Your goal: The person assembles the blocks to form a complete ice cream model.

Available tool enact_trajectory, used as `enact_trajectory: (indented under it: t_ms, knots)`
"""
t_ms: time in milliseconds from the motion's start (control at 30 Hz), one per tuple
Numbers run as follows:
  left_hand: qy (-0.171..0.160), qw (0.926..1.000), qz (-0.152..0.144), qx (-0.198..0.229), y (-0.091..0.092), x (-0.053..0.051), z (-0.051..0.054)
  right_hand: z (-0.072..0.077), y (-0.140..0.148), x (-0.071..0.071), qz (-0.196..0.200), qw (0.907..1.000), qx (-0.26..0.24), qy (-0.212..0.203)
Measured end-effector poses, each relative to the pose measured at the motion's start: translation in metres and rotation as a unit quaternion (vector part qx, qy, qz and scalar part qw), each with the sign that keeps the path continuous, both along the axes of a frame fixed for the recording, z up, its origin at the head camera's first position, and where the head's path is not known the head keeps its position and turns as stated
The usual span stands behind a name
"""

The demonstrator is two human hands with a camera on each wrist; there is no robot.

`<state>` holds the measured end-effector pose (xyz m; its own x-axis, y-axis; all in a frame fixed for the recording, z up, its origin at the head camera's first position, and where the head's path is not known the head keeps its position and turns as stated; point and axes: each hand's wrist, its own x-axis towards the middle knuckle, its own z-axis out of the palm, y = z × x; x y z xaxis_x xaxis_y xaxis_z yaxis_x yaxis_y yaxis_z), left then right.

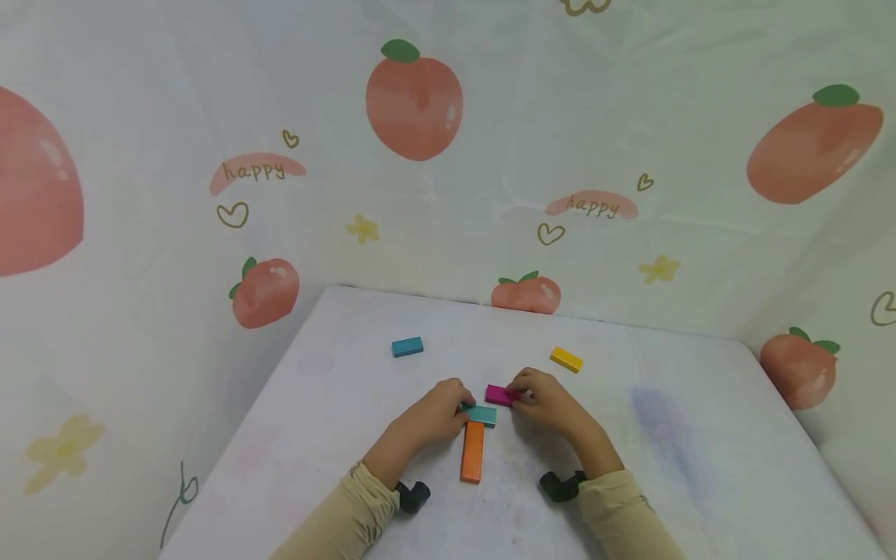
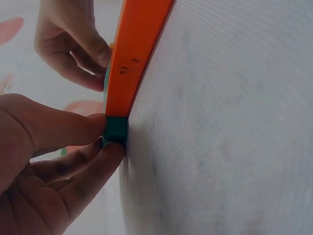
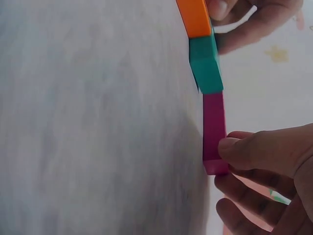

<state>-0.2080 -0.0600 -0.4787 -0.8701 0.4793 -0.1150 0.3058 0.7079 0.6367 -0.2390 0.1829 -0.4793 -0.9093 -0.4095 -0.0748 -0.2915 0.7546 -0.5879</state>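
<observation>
My left hand (image 1: 439, 411) pinches the left end of a teal block (image 1: 483, 416) between thumb and fingers; the left wrist view shows the teal end (image 2: 116, 130) in that pinch. An orange block (image 1: 472, 453) lies lengthwise toward me, its far end against the teal block's near side. With its thumb and fingers, my right hand (image 1: 549, 399) pinches the right end of a magenta block (image 1: 498, 395), just beyond the teal one. In the right wrist view the thumb lies on the magenta block (image 3: 214, 129). Whether magenta and teal touch, I cannot tell.
A blue block (image 1: 407, 347) lies farther back on the left of the white table (image 1: 336, 373). Back on the right is a yellow block (image 1: 566, 359). Behind the table hangs a white cloth (image 1: 476, 210) printed with peaches.
</observation>
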Motion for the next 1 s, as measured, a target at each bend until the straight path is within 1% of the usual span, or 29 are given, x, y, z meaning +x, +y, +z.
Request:
enact_trajectory:
  t_ms: [267, 467, 633, 767, 900, 1000]
  knots:
    - [0.003, 1.0, -0.004, -0.002, -0.001, -0.001, -0.002, -0.001, -0.012, 0.003, 0.017, 0.9997, -0.016, 0.01]
    - [0.017, 0.9998, -0.001, -0.008, -0.001, 0.0, 0.0, -0.003, -0.018, 0.002, 0.028, 0.9992, -0.02, 0.019]
    - [0.023, 0.9997, 0.003, -0.006, -0.001, 0.0, 0.001, -0.004, -0.021, 0.002, 0.043, 0.9983, -0.029, 0.026]
    - [0.029, 0.9996, -0.003, -0.003, 0.0, 0.001, 0.003, -0.005, -0.024, 0.004, 0.058, 0.9969, -0.037, 0.04]
    - [0.034, 0.9994, -0.006, -0.005, 0.0, 0.002, 0.003, -0.005, -0.027, 0.005, 0.057, 0.9969, -0.042, 0.034]
    - [0.031, 0.9995, -0.003, -0.008, 0.001, 0.003, 0.005, -0.004, -0.028, 0.005, 0.059, 0.9968, -0.046, 0.027]
